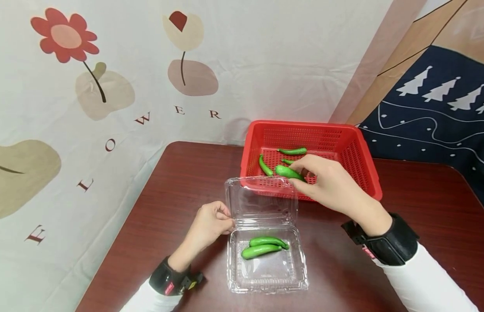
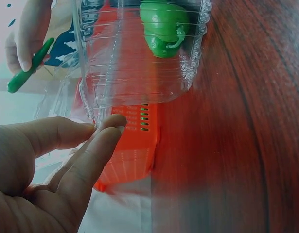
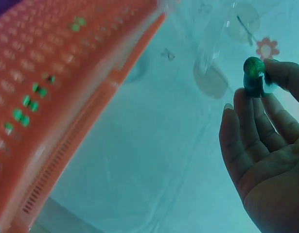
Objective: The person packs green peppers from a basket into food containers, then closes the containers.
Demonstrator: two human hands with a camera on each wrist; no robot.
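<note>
My right hand (image 1: 327, 184) pinches a green chili pepper (image 1: 287, 171) between thumb and fingers, above the front of the red basket; the right wrist view shows that pepper (image 3: 255, 73) end-on at the fingertips. A clear plastic clamshell box (image 1: 238, 281) stands on the table with its lid raised toward the basket. Two green chili peppers (image 1: 261, 251) lie side by side in its base. At the box's left side, by the hinge, my left hand (image 1: 212, 223) pinches the plastic edge between thumb and fingers, seen closely in the left wrist view.
The red perforated basket (image 1: 308, 125) sits at the table's back edge, with several green peppers (image 1: 292, 151) inside. The raised lid (image 1: 261, 203) overlaps the basket's front in the head view. A printed cloth (image 1: 280, 56) hangs behind the brown table (image 1: 179, 173).
</note>
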